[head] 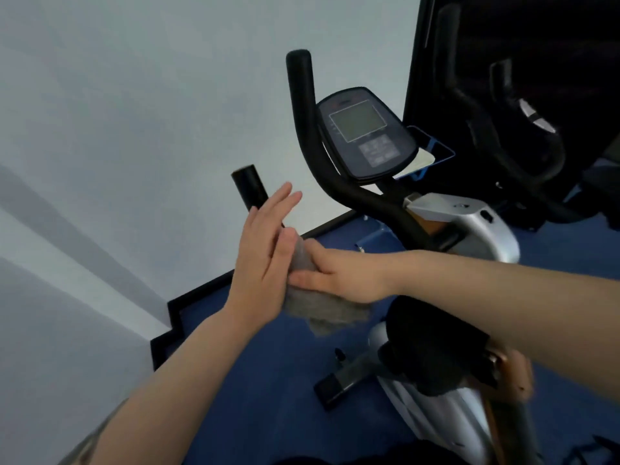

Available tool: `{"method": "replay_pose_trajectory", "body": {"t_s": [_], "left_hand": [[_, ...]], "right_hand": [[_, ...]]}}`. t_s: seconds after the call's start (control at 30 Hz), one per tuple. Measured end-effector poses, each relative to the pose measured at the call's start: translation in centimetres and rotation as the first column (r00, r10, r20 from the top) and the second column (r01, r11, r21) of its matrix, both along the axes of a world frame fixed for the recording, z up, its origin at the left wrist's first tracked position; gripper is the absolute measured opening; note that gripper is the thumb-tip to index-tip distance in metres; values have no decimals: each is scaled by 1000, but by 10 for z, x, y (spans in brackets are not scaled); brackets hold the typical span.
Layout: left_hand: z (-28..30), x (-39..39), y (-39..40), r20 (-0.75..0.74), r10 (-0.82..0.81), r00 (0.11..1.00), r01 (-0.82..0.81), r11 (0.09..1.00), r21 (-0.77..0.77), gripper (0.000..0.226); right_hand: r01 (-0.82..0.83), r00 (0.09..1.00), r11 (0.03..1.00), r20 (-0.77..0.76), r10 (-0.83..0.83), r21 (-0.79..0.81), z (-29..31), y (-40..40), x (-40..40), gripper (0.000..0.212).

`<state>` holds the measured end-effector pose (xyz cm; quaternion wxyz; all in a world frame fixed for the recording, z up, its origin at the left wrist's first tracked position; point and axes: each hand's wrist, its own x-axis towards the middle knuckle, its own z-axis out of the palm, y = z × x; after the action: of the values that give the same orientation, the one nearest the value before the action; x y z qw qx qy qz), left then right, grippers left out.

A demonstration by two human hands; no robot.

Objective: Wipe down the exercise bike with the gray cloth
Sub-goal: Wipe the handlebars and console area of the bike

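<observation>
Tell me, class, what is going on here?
A person is wiping an exercise bike with a gray cloth. The right hand grips the cloth around the near handlebar, while the left hand, fingers straight, rests flat against the bar and cloth from the other side. The far handlebar and the console are untouched at this moment.

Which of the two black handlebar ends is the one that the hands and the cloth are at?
The shorter-looking left handlebar end, just above the left hand. The tall curved handlebar beside the console stands free.
</observation>
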<state>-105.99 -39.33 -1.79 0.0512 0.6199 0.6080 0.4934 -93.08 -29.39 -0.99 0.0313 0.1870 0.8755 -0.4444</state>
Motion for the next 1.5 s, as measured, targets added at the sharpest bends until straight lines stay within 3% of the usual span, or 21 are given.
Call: {"method": "replay_pose_trajectory", "body": {"t_s": [0.13, 0.23, 0.37, 0.53, 0.67, 0.77, 0.87, 0.97, 1.1, 1.17, 1.27, 1.37, 1.43, 1.5], "left_hand": [[-3, 7, -3, -15, 24, 1000, -25, 998, -63, 46], [-7, 12, -2, -51, 52, 997, -56, 995, -78, 44], [-13, 19, 4, -143, 161, 976, -170, 984, -54, 44], [-15, 14, 3, -280, 199, 939, -230, 969, -85, 47], [-10, 31, 3, -134, 286, 949, -302, 945, -126, 47], [-5, 54, -4, 124, 311, 942, -280, 935, -216, 42], [-1, 86, -18, 329, 285, 901, -214, 948, -234, 28], [-2, 110, -29, 367, 270, 890, -221, 960, -172, 29], [-3, 124, -35, 377, 224, 899, -187, 974, -131, 34], [-2, 129, -39, 387, 214, 897, -169, 974, -148, 37], [-3, 139, -46, 383, 214, 899, -157, 972, -175, 27], [-11, 148, -45, 391, 211, 896, -128, 965, -228, 22], [-17, 155, -42, 425, 217, 879, -108, 958, -266, 23], [-23, 163, -39, 481, 245, 842, -106, 949, -298, 23]], "right_hand": [[-236, 947, 955, 265, 184, 181, 26, 28, 39, 25], [-326, 913, 886, 355, 203, 330, 25, 28, 37, 32], [-316, 919, 899, 332, 212, 302, 15, 15, 32, 51], [-313, 938, 894, 253, 237, 320, 16, 24, 49, 36], [-149, 988, 955, 72, 135, 255, 19, 22, 49, 32], [42, 993, 975, -119, -16, 217, 33, 22, 61, 33], [162, 953, 985, -269, -142, 55, 62, 26, 87, 32], [179, 945, 983, -285, -158, 46, 82, 28, 122, 27], [111, 991, 946, -109, -81, 303, 69, 7, 144, 26], [120, 992, 904, -17, -124, 410, 49, -8, 143, 27], [374, 927, 773, -191, -322, 513, 23, -24, 140, 25], [665, 734, 681, -437, -520, 306, 19, -23, 139, 26], [677, 728, 684, -378, -572, 270, 16, -26, 136, 26], [627, 778, 652, -298, -553, 426, 4, -40, 131, 26]]}}
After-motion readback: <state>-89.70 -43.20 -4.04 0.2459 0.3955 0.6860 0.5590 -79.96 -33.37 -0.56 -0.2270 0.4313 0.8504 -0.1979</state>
